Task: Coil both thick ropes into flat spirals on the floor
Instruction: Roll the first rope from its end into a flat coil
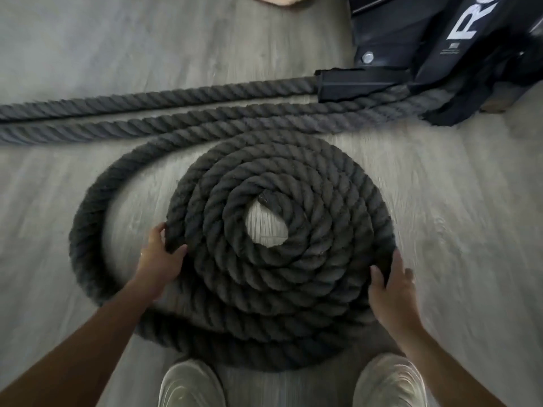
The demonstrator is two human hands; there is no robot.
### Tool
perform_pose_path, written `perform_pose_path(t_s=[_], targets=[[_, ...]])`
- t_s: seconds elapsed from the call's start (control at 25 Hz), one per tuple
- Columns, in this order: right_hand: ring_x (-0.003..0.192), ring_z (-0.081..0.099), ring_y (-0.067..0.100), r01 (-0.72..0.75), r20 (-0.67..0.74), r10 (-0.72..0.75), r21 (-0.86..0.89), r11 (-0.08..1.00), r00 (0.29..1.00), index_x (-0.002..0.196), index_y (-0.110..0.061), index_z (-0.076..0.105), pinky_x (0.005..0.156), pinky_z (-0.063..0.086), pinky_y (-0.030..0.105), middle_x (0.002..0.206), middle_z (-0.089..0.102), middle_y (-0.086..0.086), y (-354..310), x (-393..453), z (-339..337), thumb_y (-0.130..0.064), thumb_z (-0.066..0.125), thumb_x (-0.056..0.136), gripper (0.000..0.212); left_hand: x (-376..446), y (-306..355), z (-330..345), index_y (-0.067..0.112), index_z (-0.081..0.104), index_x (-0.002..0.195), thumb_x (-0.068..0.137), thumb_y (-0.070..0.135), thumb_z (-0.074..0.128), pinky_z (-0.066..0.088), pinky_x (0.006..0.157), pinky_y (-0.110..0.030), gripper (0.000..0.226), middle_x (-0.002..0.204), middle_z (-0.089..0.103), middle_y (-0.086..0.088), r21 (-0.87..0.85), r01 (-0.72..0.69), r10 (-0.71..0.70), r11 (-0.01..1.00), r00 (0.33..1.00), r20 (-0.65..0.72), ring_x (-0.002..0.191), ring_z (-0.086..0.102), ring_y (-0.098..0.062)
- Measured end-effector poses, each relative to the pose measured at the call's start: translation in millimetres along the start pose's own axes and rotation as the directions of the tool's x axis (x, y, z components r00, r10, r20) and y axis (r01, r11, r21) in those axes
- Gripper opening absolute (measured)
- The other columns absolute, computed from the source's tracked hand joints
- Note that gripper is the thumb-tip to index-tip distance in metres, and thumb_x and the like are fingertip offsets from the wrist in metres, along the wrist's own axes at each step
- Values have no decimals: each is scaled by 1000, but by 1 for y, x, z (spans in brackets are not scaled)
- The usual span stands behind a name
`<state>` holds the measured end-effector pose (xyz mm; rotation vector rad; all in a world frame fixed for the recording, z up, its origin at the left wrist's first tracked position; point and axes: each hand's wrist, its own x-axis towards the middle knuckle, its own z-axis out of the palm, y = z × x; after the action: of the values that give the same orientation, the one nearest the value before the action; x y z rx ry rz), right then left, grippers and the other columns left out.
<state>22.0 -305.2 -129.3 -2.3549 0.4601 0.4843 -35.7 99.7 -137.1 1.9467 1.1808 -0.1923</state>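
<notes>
A: Nearest: pale shoes (pixel 191 383). Hands?
B: Left hand (pixel 160 257) grips the coiled rope's (pixel 282 277) rim; right hand (pixel 393 292) spread against it, on the floor (pixel 455 230).
A: Second rope (pixel 152 98)?
B: Straight, running left-right toward the black rack (pixel 426 39).

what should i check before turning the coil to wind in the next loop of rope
1. Left hand grips the spiral's outer turn: ok.
2. Right hand braces the opposite edge: ok.
3. Spiral lies flat with tight turns: ok.
4. Slack loop snug against the spiral: not ok, wide gap on the left.
5. Second rope coiled: not ok, lies straight.
6. Rope free at the black rack base: cannot tell.
</notes>
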Motion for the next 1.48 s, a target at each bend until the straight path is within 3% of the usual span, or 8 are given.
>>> perform_pose_path(t_s=[0.16,0.32,0.52,0.68,0.92,1.12,1.24,1.48], targets=[[127,47,46,105,9,-105,-77,992,994,160,-24,27,104,39,49,141,43,26,-29,73,-27,-35,48,105,60,-69,-30,30,14,21,152,90,27,72,44,108,-49,82,141,53,-22,-25,59,-58,998,998,33,128,52,-40],[130,48,43,52,-48,-52,-1,999,997,156,-24,34,106,41,48,144,47,21,-35,80,-24,-41,50,102,59,-67,-10,19,31,6,158,85,23,76,37,114,-49,102,154,32,-24,-30,124,-123,992,992,33,138,38,-41],[130,43,44,-132,11,131,119,984,991,162,-24,12,98,43,47,150,32,20,2,-27,7,-38,44,104,68,15,40,-12,25,30,156,93,18,70,49,99,-41,75,144,48,-8,-127,-3,3,992,1000,6,121,57,-31],[143,32,42,-165,46,161,96,982,986,163,-17,4,110,33,49,160,25,19,12,-44,18,-38,41,106,71,38,46,-7,28,41,149,94,19,66,49,101,-40,61,133,59,-5,115,-99,98,988,995,14,118,60,-33],[132,47,43,-30,-34,32,63,998,999,160,-29,25,107,41,47,151,42,19,-2,54,-22,-34,49,104,61,-34,16,-8,55,14,151,85,21,76,62,60,-44,97,125,52,-5,31,61,-65,998,984,166,101,63,-34],[125,53,42,-58,-163,66,57,997,984,151,-24,41,101,48,47,145,51,20,-14,96,-51,-42,55,100,56,-91,9,25,16,-3,161,89,51,65,57,86,-41,105,126,64,-17,634,-129,-32,762,971,236,107,66,-35],[140,27,45,-139,-172,137,-2,990,976,158,-19,24,112,30,56,156,25,25,3,39,-27,-44,51,100,69,-62,41,1,16,48,139,85,67,59,52,84,-39,75,118,67,-16,765,-191,139,615,981,132,109,65,-36],[151,-1,45,-154,-49,146,-267,951,988,160,-23,-14,120,18,59,163,-25,22,10,-37,32,-88,17,76,111,-5,53,-16,21,33,155,90,41,70,41,108,-48,78,147,49,-24,392,-128,105,911,991,81,133,48,-42]])
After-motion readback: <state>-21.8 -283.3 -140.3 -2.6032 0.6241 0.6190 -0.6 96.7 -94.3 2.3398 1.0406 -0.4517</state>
